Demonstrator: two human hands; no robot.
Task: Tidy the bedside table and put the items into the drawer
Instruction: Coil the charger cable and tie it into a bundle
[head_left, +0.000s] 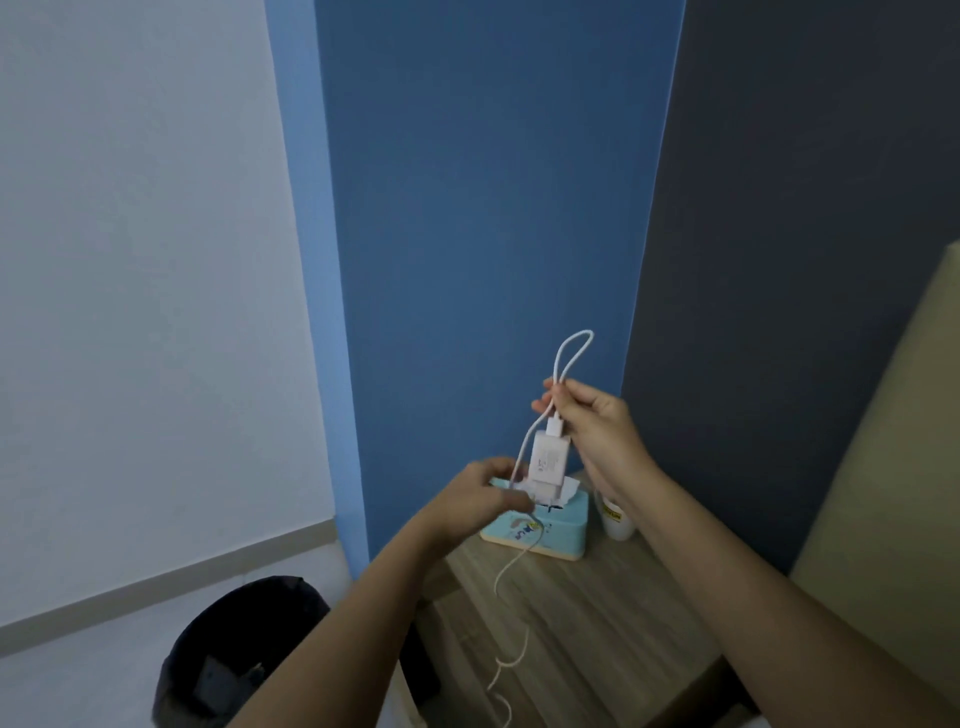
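A white charger plug (548, 458) with its white cable (571, 353) is held up in the air above the wooden bedside table (582, 623). My right hand (592, 421) pinches the cable just above the plug, and a loop of cable stands up over the fingers. My left hand (483, 499) grips the cable lower down, beside the plug. The loose end of the cable hangs down past the table's front. On the table behind my hands stands a light blue tissue box (561, 530), with a small white bottle (618, 519) to its right.
A black waste bin (234, 654) stands on the floor to the left of the table. A blue wall is behind the table, and a beige headboard (893, 493) rises at the right. No drawer shows in this view.
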